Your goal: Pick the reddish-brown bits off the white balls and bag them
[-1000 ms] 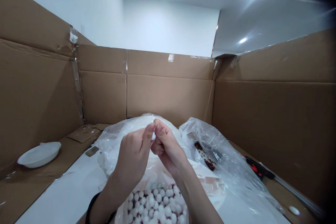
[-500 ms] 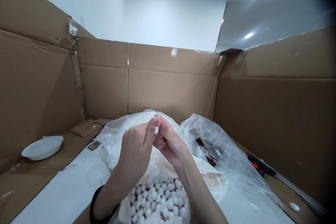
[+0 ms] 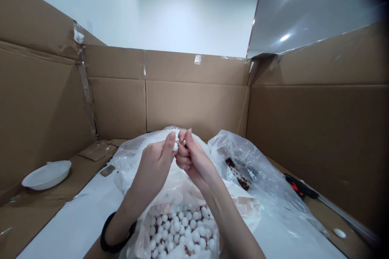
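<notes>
A small white ball (image 3: 175, 147) is pinched between the thumb and fingers of my left hand (image 3: 155, 161), which wears a black wristband. Close beside it, the fingers of my right hand (image 3: 196, 160) are curled with the thumb pressed to the index finger. Whatever tiny thing it pinches is too small to make out. Below both hands, an open plastic bag (image 3: 142, 226) holds many white balls (image 3: 184, 221) with reddish-brown bits among them. Right of my right hand, dark red pieces (image 3: 237, 174) lie in a clear plastic bag (image 3: 264, 186).
A large translucent bag (image 3: 130, 149) lies behind my hands. At left, a white dish (image 3: 47, 175) rests on cardboard. A black and orange tool (image 3: 299, 186) with a long metal rod lies at right, near a white oval piece (image 3: 339, 233). Cardboard walls (image 3: 197, 105) surround the white surface.
My hands have moved slightly apart at the fingertips, and my right thumb now points up. The white ball stays in my left hand. The whole view has shifted slightly.
</notes>
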### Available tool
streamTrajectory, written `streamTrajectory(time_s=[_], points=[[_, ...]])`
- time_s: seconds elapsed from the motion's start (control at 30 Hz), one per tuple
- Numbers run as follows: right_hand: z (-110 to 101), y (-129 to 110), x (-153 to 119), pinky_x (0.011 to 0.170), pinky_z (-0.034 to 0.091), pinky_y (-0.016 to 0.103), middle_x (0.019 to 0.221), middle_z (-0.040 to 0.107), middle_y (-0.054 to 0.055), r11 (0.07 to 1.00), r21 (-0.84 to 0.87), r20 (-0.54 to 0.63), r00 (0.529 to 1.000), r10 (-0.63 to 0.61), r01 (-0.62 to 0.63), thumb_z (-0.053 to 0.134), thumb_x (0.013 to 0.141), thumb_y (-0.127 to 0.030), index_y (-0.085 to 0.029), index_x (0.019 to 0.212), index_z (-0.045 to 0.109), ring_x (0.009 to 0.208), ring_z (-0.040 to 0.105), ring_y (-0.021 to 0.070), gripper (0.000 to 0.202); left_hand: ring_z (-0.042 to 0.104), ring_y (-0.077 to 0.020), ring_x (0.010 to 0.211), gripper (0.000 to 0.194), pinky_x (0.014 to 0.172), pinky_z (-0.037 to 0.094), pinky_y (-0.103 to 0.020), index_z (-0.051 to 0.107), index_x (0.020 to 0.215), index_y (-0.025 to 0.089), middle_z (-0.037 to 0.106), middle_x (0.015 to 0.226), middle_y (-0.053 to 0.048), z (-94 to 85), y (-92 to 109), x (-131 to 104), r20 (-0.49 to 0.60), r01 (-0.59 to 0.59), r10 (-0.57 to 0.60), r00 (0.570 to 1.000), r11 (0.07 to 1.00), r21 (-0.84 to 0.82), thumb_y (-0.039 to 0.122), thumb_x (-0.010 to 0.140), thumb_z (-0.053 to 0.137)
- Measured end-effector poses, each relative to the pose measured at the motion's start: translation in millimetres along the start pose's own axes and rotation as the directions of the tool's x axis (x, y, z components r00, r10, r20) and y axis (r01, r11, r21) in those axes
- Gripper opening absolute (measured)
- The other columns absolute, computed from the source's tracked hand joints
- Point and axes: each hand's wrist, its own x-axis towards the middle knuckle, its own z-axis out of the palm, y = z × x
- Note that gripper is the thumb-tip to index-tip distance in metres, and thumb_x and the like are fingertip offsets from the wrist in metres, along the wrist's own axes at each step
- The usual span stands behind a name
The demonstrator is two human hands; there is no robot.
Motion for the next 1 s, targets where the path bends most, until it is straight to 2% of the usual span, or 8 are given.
streamTrajectory(time_s=[0.07,0.13,0.23,0.33,0.5,0.63,0.77,1.0], points=[[-5,-7,0,0.036,0.013,0.015,0.05,0.024,-0.011,0.986,0.167,-0.032,0.999,0.011,-0.005,0.058,0.083,-0.04,-0.02,0.071,0.043,0.04,0.014,0.0043,0.027,0.035,-0.0121,0.05,0.053,0.052,0.028,-0.027,0.028,0.054,0.02,0.031,0.05,0.004,-7.0,-5,3,0.052,0.031,-0.029,0.998,0.999,-0.037,0.058,0.091,0.027],[-13,-14,0,0.035,0.016,0.016,0.052,0.026,-0.009,0.945,0.324,-0.125,0.992,-0.005,0.045,0.046,0.086,-0.022,-0.019,0.071,0.044,0.04,0.018,0.0055,0.015,0.03,-0.0115,0.05,0.053,0.05,0.025,-0.027,0.028,0.054,0.02,0.027,0.051,0.004,-14.8,-7,4,0.135,0.039,-0.038,0.99,0.999,-0.006,0.061,0.088,0.034],[-25,-23,0,0.035,0.021,0.016,0.054,0.029,-0.007,0.872,0.456,-0.315,0.949,-0.026,0.175,0.033,0.079,-0.004,-0.019,0.07,0.041,0.04,0.024,0.0062,0.019,0.026,-0.0107,0.052,0.052,0.048,0.02,-0.026,0.03,0.055,0.019,0.027,0.054,0.005,-21.7,-4,2,0.235,0.025,-0.049,0.971,0.994,0.105,0.061,0.081,0.047],[-34,-25,2,0.034,0.022,0.015,0.056,0.032,-0.007,0.85,0.485,-0.395,0.919,0.003,0.205,0.031,0.075,0.002,-0.019,0.07,0.039,0.039,0.028,0.0056,0.024,0.026,-0.0106,0.051,0.048,0.047,0.018,-0.026,0.032,0.058,0.02,0.029,0.053,0.006,-19.1,-2,0,0.288,0.002,-0.053,0.956,0.985,0.174,0.058,0.078,0.054],[-32,-23,7,0.032,0.02,0.014,0.059,0.04,-0.006,0.858,0.481,-0.407,0.913,0.037,0.18,0.032,0.085,0.0,-0.018,0.074,0.043,0.037,0.028,0.0034,0.024,0.037,-0.0132,0.053,0.035,0.051,0.027,-0.028,0.037,0.062,0.02,0.037,0.055,0.004,-5.7,-10,5,0.293,0.013,-0.014,0.956,1.0,0.006,0.037,0.092,0.027],[-25,-20,8,0.031,0.02,0.015,0.058,0.04,-0.007,0.826,0.538,-0.379,0.923,0.061,0.166,0.033,0.092,-0.009,-0.014,0.083,0.05,0.036,0.028,0.0032,0.021,0.039,-0.013,0.052,0.022,0.053,0.032,-0.026,0.045,0.08,0.022,0.041,0.055,0.006,1.4,-19,9,0.301,0.085,-0.048,0.952,0.99,-0.111,0.025,0.091,0.026],[-23,-16,6,0.031,0.021,0.015,0.059,0.037,-0.007,0.831,0.545,-0.308,0.949,0.071,0.115,0.034,0.09,-0.011,-0.013,0.088,0.053,0.038,0.028,0.0043,0.02,0.038,-0.0119,0.051,0.02,0.052,0.032,-0.024,0.048,0.087,0.022,0.039,0.053,0.007,4.0,-17,9,0.277,0.089,-0.051,0.96,0.988,-0.124,0.033,0.092,0.033],[-24,-8,7,0.033,0.025,0.015,0.061,0.036,-0.006,0.871,0.486,-0.247,0.967,0.058,0.072,0.037,0.075,-0.001,-0.015,0.09,0.055,0.04,0.026,0.006,0.027,0.038,-0.0102,0.05,0.022,0.05,0.031,-0.022,0.053,0.087,0.021,0.041,0.056,0.007,3.4,-12,12,0.195,0.039,-0.011,0.981,0.99,-0.139,0.042,0.089,0.045]])
